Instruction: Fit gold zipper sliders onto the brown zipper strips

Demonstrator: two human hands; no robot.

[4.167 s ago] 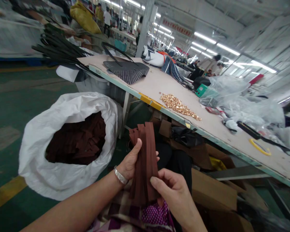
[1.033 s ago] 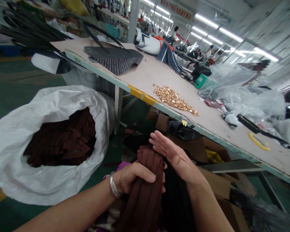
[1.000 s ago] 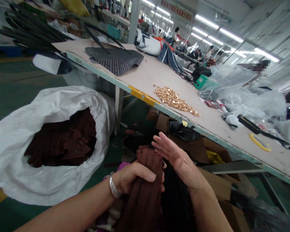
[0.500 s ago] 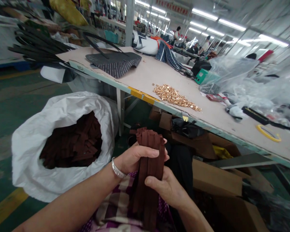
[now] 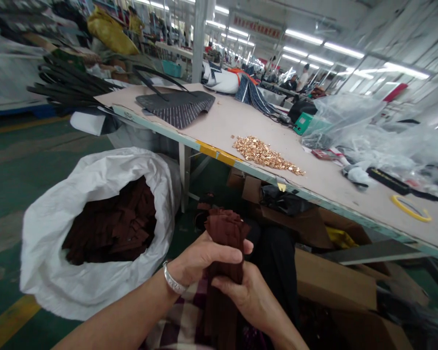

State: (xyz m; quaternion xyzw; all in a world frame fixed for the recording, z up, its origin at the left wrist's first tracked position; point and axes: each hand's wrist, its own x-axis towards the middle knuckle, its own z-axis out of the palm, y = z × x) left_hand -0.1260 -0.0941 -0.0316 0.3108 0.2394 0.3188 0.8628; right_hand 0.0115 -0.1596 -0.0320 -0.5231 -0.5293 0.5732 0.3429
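Head view: flat brown strips (image 5: 226,229), bundled, far ends uneven.

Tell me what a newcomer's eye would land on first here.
Most likely the glittering heap of gold-coloured pieces, spread near the front edge of the table. Next would come the bunch of brown strips in the person's hands, the left hand gripping it above the right hand. To the left of them, a big white sack gapes open, with more brown material inside.
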